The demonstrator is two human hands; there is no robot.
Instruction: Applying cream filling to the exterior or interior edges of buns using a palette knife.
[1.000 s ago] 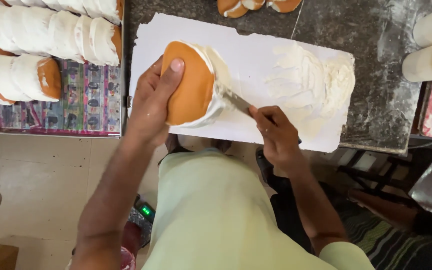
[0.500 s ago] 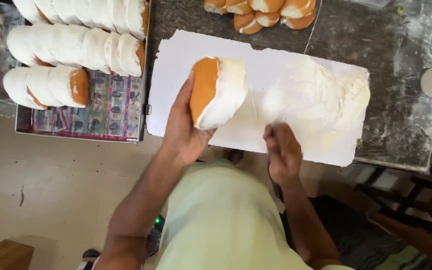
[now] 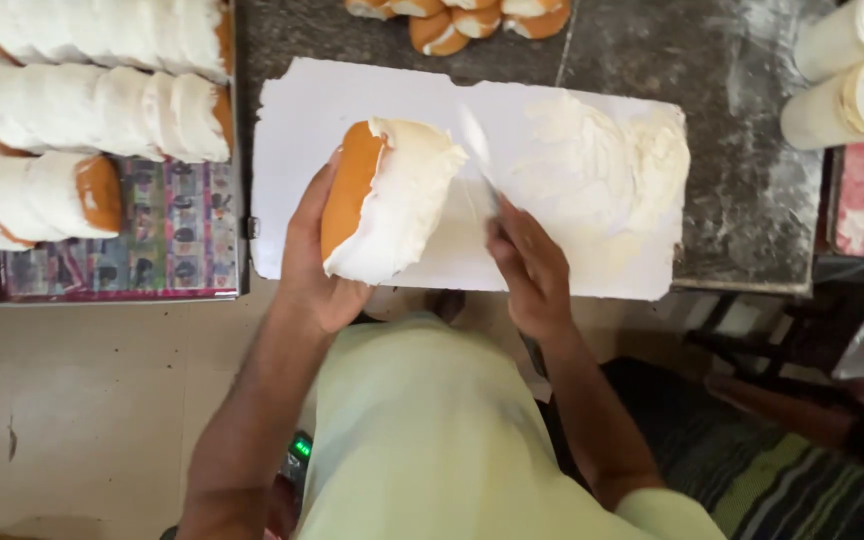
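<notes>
Head view, looking straight down over a person in a pale green shirt at a dark stone worktop. The left hand [image 3: 317,265] grips a round golden bun [image 3: 382,200] on its edge, fingers wrapped around the browned crust, its cut face thickly coated in white cream. The bun hangs over the near left part of a white sheet [image 3: 352,100] spread on the worktop. The right hand [image 3: 532,270] is clenched around a knife [image 3: 477,150], its blade blurred and pointing away, just beside the bun's creamy face.

A second ago the bun lay flatter, crust up, with the blade pressed beneath it; now it is tipped upright and the blade has come off, so this bun's coating looks about finished.

A mound of cream [image 3: 602,170] sits on the sheet's far right part. Beyond the worktop's left edge, a metal tray [image 3: 102,290] holds rows of cream-filled buns [image 3: 92,110]. More buns [image 3: 452,20] lie at the worktop's far edge, and white cylinders [image 3: 852,70] occupy its far right corner.
</notes>
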